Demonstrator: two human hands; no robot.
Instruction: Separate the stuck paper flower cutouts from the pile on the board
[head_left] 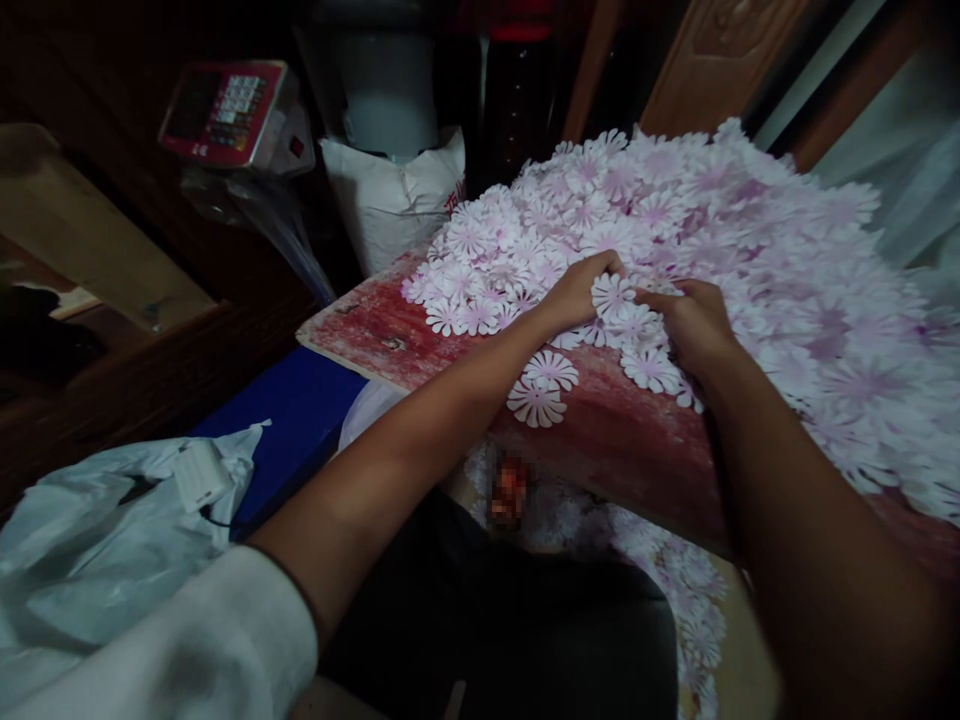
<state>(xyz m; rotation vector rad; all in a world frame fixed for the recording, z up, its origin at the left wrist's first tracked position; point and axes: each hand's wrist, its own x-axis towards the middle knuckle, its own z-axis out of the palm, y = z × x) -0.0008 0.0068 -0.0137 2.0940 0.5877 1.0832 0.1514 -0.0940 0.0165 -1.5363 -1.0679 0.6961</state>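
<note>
Though thin, scalloped white flower (613, 298) in grip of left hand (583, 290) and right hand (697, 320).

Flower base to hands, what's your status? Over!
Left hand, right hand: close together at white flower cutout, grips unclear. Flower pile crowding both hands. Red board underneath. Over.

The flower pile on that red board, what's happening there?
A person sits at the red board, both arms stretched over it. The left hand and right hand meet at a white flower cutout, near the edge of a big heap of similar cutouts. Two more lie apart on the board's near side.
</note>
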